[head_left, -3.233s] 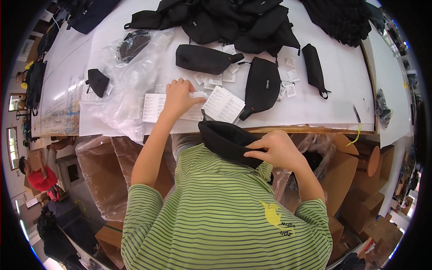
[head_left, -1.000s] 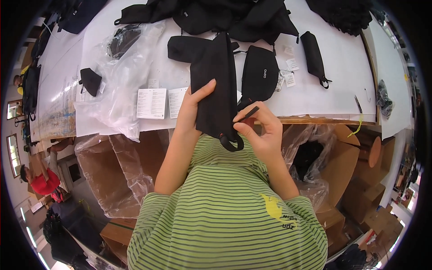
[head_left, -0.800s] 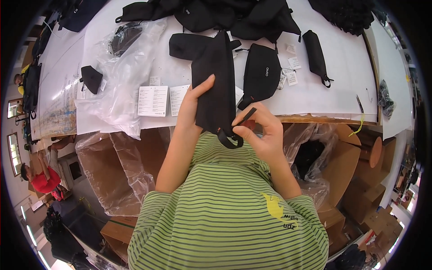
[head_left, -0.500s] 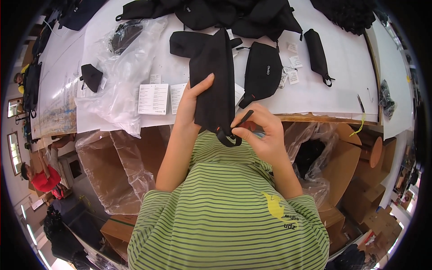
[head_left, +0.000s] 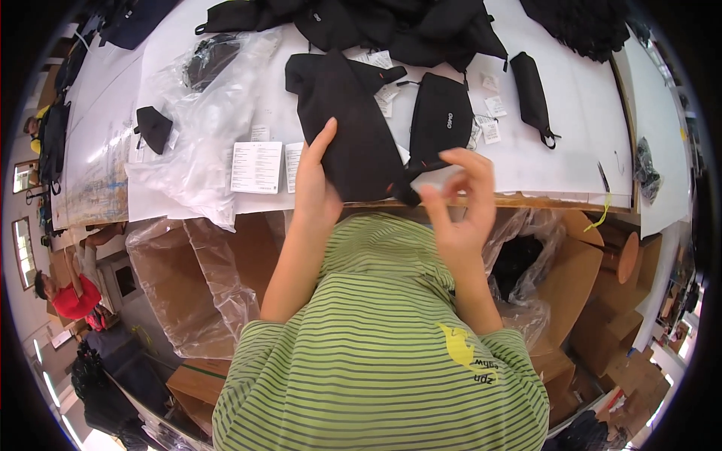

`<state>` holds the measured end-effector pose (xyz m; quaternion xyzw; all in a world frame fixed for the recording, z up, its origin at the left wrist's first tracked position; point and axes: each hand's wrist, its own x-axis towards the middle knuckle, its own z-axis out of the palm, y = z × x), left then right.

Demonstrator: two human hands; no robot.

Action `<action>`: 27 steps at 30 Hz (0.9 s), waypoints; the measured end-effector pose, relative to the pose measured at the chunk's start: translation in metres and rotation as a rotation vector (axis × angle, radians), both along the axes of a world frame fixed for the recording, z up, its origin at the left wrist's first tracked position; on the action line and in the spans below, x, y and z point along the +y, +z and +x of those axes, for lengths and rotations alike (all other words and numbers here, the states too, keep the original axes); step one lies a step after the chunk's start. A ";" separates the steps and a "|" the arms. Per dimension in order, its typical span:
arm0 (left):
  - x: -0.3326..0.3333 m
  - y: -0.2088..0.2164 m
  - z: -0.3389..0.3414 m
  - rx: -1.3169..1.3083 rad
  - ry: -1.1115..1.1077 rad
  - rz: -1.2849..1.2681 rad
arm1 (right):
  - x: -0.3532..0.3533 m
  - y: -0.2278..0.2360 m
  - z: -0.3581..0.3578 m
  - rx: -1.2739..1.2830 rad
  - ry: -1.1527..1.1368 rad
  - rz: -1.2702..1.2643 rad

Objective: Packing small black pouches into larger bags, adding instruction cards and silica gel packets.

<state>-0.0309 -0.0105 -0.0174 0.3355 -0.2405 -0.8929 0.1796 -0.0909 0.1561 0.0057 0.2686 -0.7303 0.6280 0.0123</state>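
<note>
My left hand [head_left: 316, 177] grips a long black fabric pouch [head_left: 350, 139], thumb on top and the other fingers behind it. The pouch lies at a slant over the table edge, its lower end with a dark loop [head_left: 404, 191] pointing towards my right hand [head_left: 466, 199]. That hand is blurred; thumb and fingers stand apart beside the loop, with no clear grip on it. Just beyond them, a second black pouch [head_left: 441, 113] with pale lettering lies flat, its lower end partly behind my fingers. A folded black piece shows beyond the held pouch.
Black pouches [head_left: 391, 30] are heaped at the back. Printed cards [head_left: 257, 167], clear plastic bags [head_left: 203, 143] and a small black piece [head_left: 154, 130] lie left. A narrow black pouch [head_left: 531, 98] lies right. Cartons [head_left: 203, 286] stand below the table edge; a person in red [head_left: 75, 297] is far left.
The held pouch has turned flatter, its lower end swinging up and right. My right hand has moved up and right, its pinch on the dark tab now parted.
</note>
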 end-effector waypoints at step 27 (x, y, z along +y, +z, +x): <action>-0.016 -0.011 0.028 -0.099 -0.006 -0.961 | 0.001 -0.008 -0.033 -0.415 0.128 0.082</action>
